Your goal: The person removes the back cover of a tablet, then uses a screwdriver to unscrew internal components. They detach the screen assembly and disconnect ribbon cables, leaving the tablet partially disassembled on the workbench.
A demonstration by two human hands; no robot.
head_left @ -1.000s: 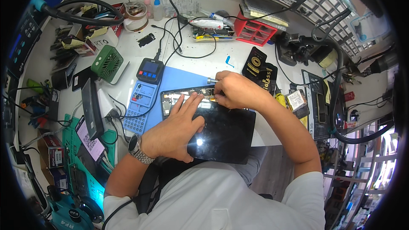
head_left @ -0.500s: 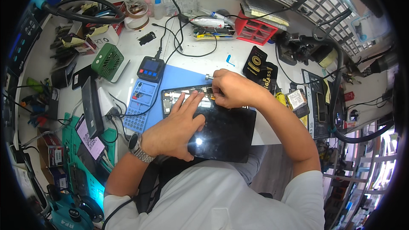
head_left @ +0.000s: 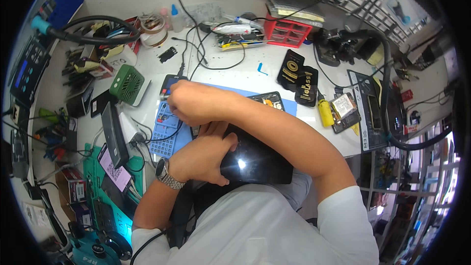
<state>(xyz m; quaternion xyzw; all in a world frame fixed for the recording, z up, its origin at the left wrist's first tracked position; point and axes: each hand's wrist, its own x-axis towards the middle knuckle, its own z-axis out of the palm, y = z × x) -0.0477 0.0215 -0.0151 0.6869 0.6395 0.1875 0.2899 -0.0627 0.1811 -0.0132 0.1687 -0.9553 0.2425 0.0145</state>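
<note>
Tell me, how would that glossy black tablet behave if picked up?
The tablet is probably stiff, since it lies flat, unbent; its shiny face may be slippery and crack easily; the exposed parts at its far edge look delicate.

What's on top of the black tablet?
The left hand rests on the tablet. The right arm crosses over it, hiding part of its opened end; what lies there can't be seen.

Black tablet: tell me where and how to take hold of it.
Probably pinch the black tablet by its near right corner, from the right, beneath the right forearm: it is a flat slab and that corner is bare, while the left hand rests on its left part and inner parts show at its far end.
</note>
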